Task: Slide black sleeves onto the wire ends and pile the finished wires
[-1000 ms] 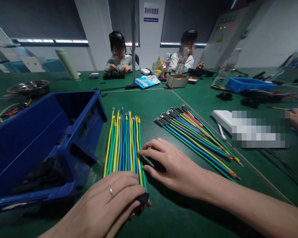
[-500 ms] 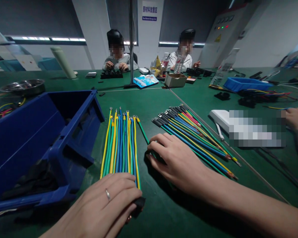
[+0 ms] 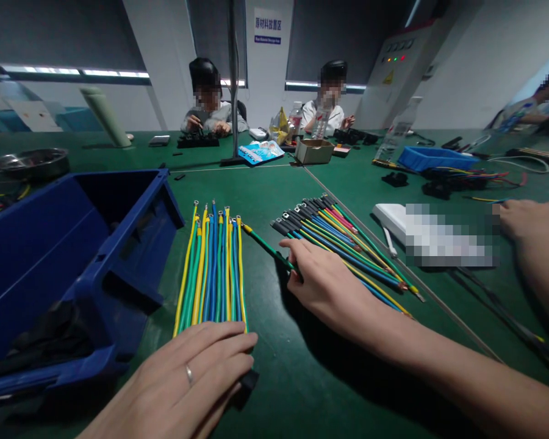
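Note:
My left hand (image 3: 205, 360), with a ring, lies flat over the lower ends of a row of yellow, green and blue cables (image 3: 213, 268). A piece of black sleeve (image 3: 249, 379) shows beneath its fingertips. My right hand (image 3: 318, 274) pinches a green cable (image 3: 268, 245) with a yellow end, which slants up and left toward the row's top right. Under and beyond that hand, a fanned group of cables with black sleeved ends (image 3: 320, 222) rests on the green table (image 3: 274, 183).
A deep blue bin (image 3: 114, 268) holding black material stands at the left. On the right are a white device (image 3: 393, 219), a blue tray (image 3: 434, 158) and a co-worker's hand (image 3: 531, 225). Two people sit across the table by a metal pole (image 3: 233, 85).
The green cable in my right hand now slants more to the left, and that hand's fingers have closed in a pinch. The view has shifted slightly, and another person shows at the far right.

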### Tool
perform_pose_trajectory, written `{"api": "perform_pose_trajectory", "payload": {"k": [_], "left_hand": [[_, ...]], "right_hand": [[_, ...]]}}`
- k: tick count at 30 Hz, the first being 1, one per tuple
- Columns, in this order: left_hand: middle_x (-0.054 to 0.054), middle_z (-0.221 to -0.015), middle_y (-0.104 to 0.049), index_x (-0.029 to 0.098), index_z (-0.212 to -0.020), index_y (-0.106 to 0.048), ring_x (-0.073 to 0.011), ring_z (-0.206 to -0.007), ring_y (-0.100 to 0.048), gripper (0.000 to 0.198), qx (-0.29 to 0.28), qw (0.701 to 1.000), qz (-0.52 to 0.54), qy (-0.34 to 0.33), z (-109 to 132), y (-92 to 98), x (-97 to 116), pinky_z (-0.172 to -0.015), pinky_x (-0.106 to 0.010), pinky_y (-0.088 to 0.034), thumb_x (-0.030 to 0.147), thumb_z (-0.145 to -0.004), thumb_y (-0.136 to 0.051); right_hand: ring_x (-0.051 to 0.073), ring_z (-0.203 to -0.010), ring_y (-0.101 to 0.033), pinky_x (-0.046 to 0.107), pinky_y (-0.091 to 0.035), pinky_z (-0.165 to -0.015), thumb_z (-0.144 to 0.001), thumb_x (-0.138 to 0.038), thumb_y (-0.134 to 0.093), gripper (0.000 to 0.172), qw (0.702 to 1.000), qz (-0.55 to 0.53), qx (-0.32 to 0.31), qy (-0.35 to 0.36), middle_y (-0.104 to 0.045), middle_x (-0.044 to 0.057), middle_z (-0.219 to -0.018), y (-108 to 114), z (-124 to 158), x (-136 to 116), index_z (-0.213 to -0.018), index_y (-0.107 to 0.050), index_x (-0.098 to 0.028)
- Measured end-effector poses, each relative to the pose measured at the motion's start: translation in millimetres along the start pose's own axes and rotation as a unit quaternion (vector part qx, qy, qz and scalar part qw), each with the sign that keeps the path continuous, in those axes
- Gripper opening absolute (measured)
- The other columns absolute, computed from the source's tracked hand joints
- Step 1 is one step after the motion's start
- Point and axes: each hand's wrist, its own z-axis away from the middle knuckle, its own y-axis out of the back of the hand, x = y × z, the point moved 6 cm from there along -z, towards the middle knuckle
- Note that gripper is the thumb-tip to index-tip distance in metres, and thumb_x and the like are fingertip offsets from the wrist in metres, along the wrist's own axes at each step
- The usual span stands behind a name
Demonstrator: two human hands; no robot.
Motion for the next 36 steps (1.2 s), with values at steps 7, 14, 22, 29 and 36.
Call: {"api": "perform_pose_trajectory", "payload": {"k": [7, 14, 22, 29, 36], "left_hand": [[0.002, -0.117, -0.073, 0.021, -0.117, -0.062, -0.0117, -0.122, -0.058, 0.029, 0.008, 1.0, 0.025, -0.001, -7.4, 5.1, 4.7, -0.113, -0.023, -0.035, 0.009, -0.098, -0.043], [0.002, -0.109, -0.076, 0.025, -0.119, -0.059, -0.0148, -0.11, -0.067, 0.029, 0.068, 0.994, 0.06, 0.061, -7.5, 16.0, 10.6, -0.105, -0.025, -0.047, 0.009, -0.097, -0.049], [0.006, -0.104, -0.071, 0.032, -0.12, -0.058, -0.0129, -0.096, -0.068, 0.042, 0.123, 0.97, 0.131, 0.163, -0.9, 23.0, -1.3, -0.091, -0.018, -0.052, 0.007, -0.086, -0.062], [0.004, -0.102, -0.069, 0.034, -0.113, -0.058, -0.015, -0.091, -0.07, 0.02, 0.181, 0.943, 0.071, 0.27, 14.8, 15.9, -15.3, -0.089, -0.019, -0.055, 0.037, -0.094, -0.061], [0.001, -0.102, -0.07, 0.03, -0.11, -0.054, -0.0205, -0.095, -0.073, 0.026, 0.168, 0.883, 0.132, 0.418, 22.5, 5.9, -38.6, -0.079, -0.024, -0.062, 0.049, -0.093, -0.059]], "right_hand": [[0.021, -0.092, -0.057, 0.034, -0.043, -0.077, -0.086, -0.007, -0.041, 0.027, 0.998, -0.041, 0.014, -0.043, -0.06, 0.011, -0.101, 12.2, -11.3, 9.9, -0.108, -0.052, -0.017], [0.012, -0.062, -0.051, 0.026, -0.035, -0.057, -0.097, -0.026, -0.045, 0.013, 0.994, -0.074, 0.035, -0.068, -0.06, 0.001, -0.073, 31.5, -16.1, 0.8, -0.091, -0.054, -0.018], [0.009, -0.055, -0.047, 0.025, -0.032, -0.053, -0.098, -0.028, -0.052, 0.019, 0.991, -0.053, 0.115, 0.033, -0.058, -0.002, -0.067, 54.2, -10.9, -23.9, -0.082, -0.054, -0.017], [0.013, -0.069, -0.056, 0.026, -0.035, -0.058, -0.099, -0.02, -0.045, 0.016, 0.989, 0.012, 0.103, 0.105, -0.065, 0.003, -0.082, 53.9, -3.1, -38.7, -0.099, -0.06, -0.017], [0.01, -0.048, -0.039, 0.029, -0.016, -0.049, -0.098, -0.043, -0.046, 0.036, 0.991, 0.057, 0.029, 0.119, -0.055, -0.003, -0.058, 51.2, -7.9, -37.1, -0.07, -0.053, -0.02]]}}
